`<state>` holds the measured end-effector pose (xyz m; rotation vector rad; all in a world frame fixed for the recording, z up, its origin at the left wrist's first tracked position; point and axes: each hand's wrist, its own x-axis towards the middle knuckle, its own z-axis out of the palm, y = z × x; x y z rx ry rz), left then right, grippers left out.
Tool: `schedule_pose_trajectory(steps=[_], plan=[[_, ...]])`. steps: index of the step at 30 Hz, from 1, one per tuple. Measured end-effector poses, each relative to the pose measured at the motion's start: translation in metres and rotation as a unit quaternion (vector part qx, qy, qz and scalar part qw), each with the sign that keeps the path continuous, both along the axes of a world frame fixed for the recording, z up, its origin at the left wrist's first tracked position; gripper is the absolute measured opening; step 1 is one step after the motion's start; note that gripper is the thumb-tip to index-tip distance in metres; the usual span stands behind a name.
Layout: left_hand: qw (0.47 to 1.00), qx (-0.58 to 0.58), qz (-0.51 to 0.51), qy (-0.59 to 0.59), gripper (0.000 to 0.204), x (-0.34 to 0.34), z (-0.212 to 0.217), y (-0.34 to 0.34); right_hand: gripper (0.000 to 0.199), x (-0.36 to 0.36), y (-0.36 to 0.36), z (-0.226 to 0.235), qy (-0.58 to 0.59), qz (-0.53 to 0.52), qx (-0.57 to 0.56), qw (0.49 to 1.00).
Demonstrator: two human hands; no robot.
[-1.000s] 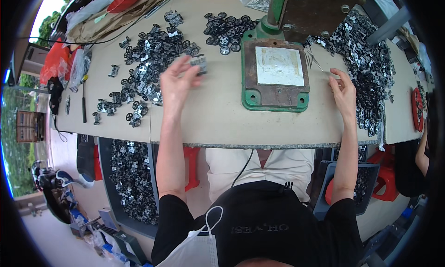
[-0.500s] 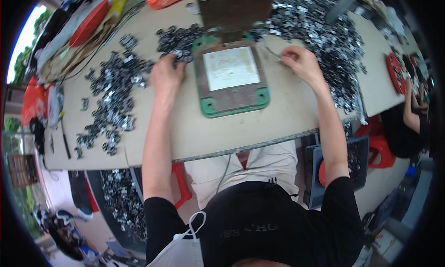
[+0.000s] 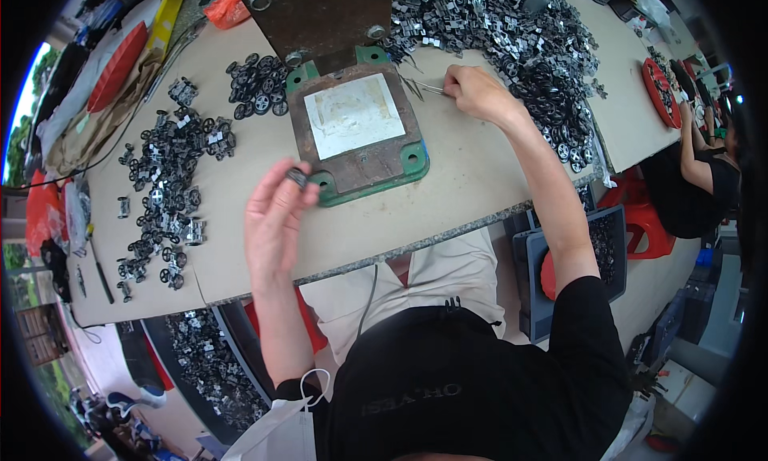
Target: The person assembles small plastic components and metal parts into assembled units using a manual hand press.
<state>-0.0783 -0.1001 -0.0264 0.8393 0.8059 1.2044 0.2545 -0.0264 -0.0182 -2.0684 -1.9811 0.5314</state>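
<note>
My left hand is raised off the near left corner of a green-edged machine base. A small black wheel is pinched between its thumb and fingers. On the base lies a whitish square pad, with no part on it. Over on the right, my right hand is closed around thin metal tweezers, whose tips point left toward the base's right edge. A small pile of black wheels lies left of the base's far end.
A brown metal plate stands behind the base. Wheeled metal assemblies cover the left tabletop; a large heap of metal pieces and wheels spreads at right. Parts bins stand below the table. Another person works at far right.
My left hand has come away from the wheel pile toward me, now with a wheel between its fingers. My right hand keeps the tweezers beside the base. The whole view has shifted and turned slightly.
</note>
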Motion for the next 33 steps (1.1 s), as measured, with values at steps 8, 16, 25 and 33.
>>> schedule_pose_trajectory(steps=[8,16,25,33], plan=[[0.954,-0.124,-0.113,-0.248,0.035,0.057,-0.02,-0.05,0.012,-0.031,-0.072,0.039,0.162,0.092,0.119,0.975],[0.955,-0.115,-0.145,-0.231,0.038,0.069,-0.023,-0.05,0.011,-0.065,-0.114,0.041,0.245,0.251,0.136,0.926],[0.969,-0.078,-0.152,-0.178,0.038,0.067,-0.023,-0.054,0.011,-0.071,-0.115,0.046,0.182,0.29,0.142,0.929],[0.993,-0.069,-0.064,-0.069,0.03,0.074,-0.018,-0.057,0.014,-0.083,-0.119,0.056,0.004,0.369,0.22,0.903]])
